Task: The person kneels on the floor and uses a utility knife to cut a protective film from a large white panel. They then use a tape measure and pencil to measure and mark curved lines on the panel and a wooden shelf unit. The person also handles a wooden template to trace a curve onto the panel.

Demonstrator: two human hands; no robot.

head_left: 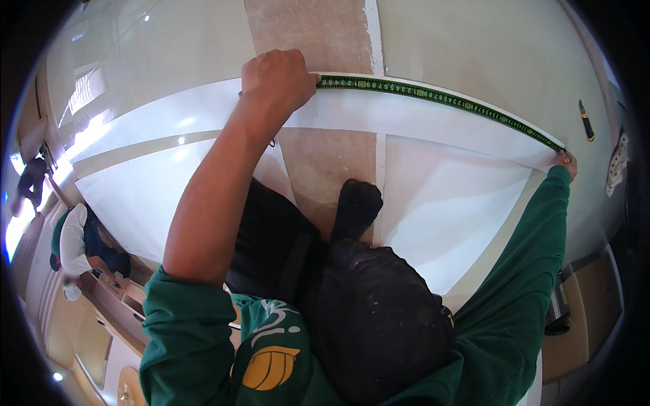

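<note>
Measuring a white panel on the floor

Past the bent knee point(379, 318), the left hand point(277, 78) is clenched on the green measuring tape point(440, 97), pinning it at the white panel point(433, 196)'s far edge; the right hand point(567, 162) pinches the tape's other end at the right corner. To read true, I judge the tape should stay taut and flush along that edge. A knife point(586, 120) lies beyond on the floor point(474, 40)

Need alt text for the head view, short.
A person crouching on a floor stretches a green tape measure along the edge of a white panel, left hand pressing one end, right hand pinning the other. A dark pen-like tool lies beyond.
</note>
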